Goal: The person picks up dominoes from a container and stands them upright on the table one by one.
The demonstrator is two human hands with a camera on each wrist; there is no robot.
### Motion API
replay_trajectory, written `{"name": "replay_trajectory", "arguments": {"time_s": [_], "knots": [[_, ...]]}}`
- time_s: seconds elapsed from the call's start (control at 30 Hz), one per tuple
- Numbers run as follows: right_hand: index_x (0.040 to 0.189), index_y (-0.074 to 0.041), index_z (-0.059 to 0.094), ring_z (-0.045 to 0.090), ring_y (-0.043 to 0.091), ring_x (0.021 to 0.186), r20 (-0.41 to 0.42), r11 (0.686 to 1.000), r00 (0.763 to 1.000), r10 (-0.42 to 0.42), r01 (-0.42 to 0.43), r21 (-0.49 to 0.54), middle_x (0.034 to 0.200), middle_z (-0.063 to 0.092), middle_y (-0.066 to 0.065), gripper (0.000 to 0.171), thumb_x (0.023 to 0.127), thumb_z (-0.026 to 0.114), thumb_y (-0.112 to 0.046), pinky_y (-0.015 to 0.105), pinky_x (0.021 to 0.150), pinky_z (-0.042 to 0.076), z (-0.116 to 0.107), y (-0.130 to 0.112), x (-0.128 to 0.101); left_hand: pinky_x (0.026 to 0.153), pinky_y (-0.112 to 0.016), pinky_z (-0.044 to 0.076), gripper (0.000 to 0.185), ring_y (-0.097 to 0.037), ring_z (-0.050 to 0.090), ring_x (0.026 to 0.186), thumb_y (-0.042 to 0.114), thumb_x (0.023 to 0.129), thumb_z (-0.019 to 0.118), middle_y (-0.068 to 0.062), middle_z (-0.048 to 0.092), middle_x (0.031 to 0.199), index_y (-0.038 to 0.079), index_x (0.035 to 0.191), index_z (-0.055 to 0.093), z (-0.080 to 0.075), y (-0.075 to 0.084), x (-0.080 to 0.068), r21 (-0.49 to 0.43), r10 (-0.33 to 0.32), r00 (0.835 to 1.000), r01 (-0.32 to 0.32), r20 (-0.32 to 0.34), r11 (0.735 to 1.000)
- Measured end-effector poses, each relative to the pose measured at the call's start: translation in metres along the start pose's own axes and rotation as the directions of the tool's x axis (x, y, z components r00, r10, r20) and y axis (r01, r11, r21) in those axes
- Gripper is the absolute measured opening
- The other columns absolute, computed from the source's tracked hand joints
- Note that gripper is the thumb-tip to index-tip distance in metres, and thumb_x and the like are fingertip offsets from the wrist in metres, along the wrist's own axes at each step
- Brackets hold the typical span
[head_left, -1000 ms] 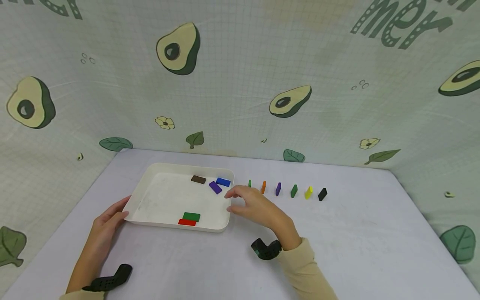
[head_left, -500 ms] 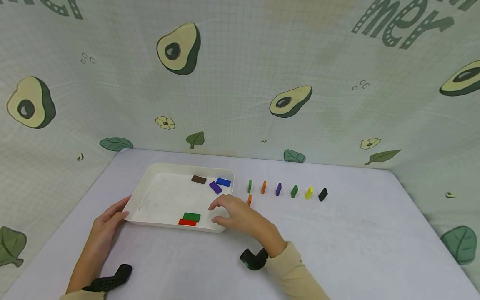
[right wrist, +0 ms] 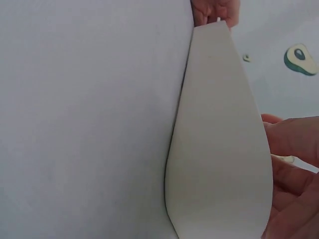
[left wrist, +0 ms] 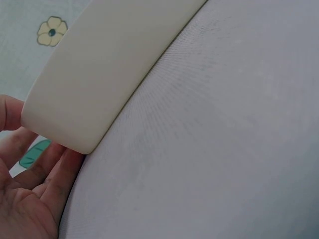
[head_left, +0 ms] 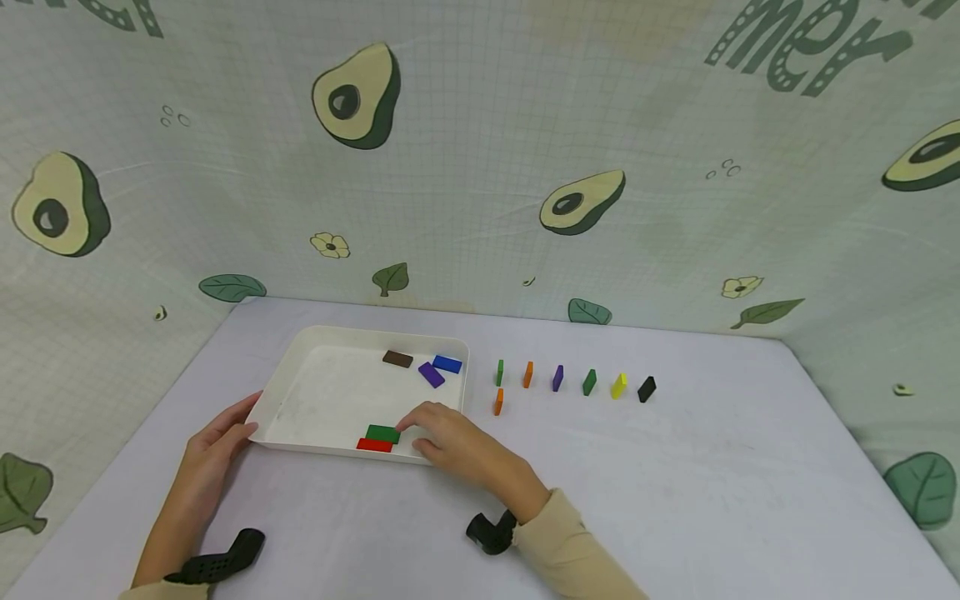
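Observation:
My left hand (head_left: 213, 450) grips the near left corner of a white tray (head_left: 315, 447), thumb at the rim and fingers against the outer wall, as the left wrist view shows. My right hand (head_left: 457, 446) is over the tray's near right part, thumb and index finger apart. Its index fingertip is at the right end of a green domino block (head_left: 383, 433); whether it touches cannot be told. A red domino block (head_left: 374, 445) lies against the green one. Farther back in the tray lie brown (head_left: 397, 359), purple (head_left: 431, 375) and blue (head_left: 447, 364) blocks. In the right wrist view, the tray wall hides the blocks.
Right of the tray, upright blocks stand in a row: light green (head_left: 500, 372), orange (head_left: 528, 374), purple (head_left: 558, 378), green (head_left: 589, 382), yellow (head_left: 618, 386) and black (head_left: 647, 389). Another orange block (head_left: 498, 402) stands in front of the light green one. A patterned cloth hangs behind the table.
My right hand has moved left and nearer, from the tray's right edge to the green block inside, uncovering the front orange block. The left hand and tray have stayed put.

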State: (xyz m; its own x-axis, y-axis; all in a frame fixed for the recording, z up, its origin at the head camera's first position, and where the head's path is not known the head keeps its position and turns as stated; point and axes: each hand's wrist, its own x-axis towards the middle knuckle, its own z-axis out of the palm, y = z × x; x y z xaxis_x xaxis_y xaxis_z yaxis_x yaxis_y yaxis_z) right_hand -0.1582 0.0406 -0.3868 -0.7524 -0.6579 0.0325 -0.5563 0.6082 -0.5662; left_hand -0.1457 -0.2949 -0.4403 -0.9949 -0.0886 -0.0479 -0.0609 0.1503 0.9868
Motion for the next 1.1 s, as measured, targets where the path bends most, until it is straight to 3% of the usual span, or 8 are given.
{"name": "replay_trajectory", "arguments": {"time_s": [0.23,0.4,0.7,1.1], "knots": [[0.119,-0.012,0.060,0.052,0.010,0.115,-0.028,0.997,0.998,-0.060,0.059,-0.046,0.121,0.058,-0.002,0.026,0.095,0.051,-0.011,0.021,0.099,0.042,0.0052,0.0015,0.0006,0.082,0.001,0.036,0.051,0.016,0.042,0.110,0.032,0.095,0.052,0.011,0.040,0.143,0.017,0.142,0.040,0.0002,0.0000,0.0001,-0.001,-0.005,1.000,0.005,-0.001,1.000],[0.118,-0.011,0.061,0.053,0.009,0.115,-0.045,0.998,0.997,-0.059,0.057,-0.039,0.119,0.060,-0.002,0.026,0.097,0.046,-0.009,0.021,0.100,0.041,0.0073,0.0019,0.0017,0.081,0.000,0.036,0.050,0.016,0.042,0.109,0.031,0.095,0.052,0.013,0.042,0.140,0.017,0.142,0.040,-0.0001,-0.0002,0.0003,-0.017,-0.011,1.000,0.011,-0.001,1.000],[0.119,-0.015,0.063,0.049,0.012,0.122,-0.006,0.994,0.999,-0.052,0.051,-0.092,0.127,0.057,-0.002,0.039,0.093,0.042,0.005,0.024,0.105,0.037,0.0077,-0.0012,0.0011,0.082,0.000,0.036,0.049,0.016,0.042,0.110,0.030,0.095,0.053,0.013,0.042,0.142,0.018,0.141,0.041,0.0004,-0.0007,0.0003,-0.018,0.001,1.000,-0.001,0.002,1.000],[0.119,-0.022,0.065,0.049,0.010,0.121,0.035,0.983,0.999,-0.025,0.031,-0.179,0.129,0.057,-0.008,0.052,0.085,0.045,0.012,0.023,0.099,0.042,0.0102,-0.0031,0.0037,0.081,0.000,0.036,0.048,0.016,0.042,0.110,0.029,0.095,0.052,0.012,0.042,0.142,0.017,0.141,0.041,0.0012,-0.0001,-0.0003,-0.030,0.002,1.000,-0.003,-0.004,1.000]]}}
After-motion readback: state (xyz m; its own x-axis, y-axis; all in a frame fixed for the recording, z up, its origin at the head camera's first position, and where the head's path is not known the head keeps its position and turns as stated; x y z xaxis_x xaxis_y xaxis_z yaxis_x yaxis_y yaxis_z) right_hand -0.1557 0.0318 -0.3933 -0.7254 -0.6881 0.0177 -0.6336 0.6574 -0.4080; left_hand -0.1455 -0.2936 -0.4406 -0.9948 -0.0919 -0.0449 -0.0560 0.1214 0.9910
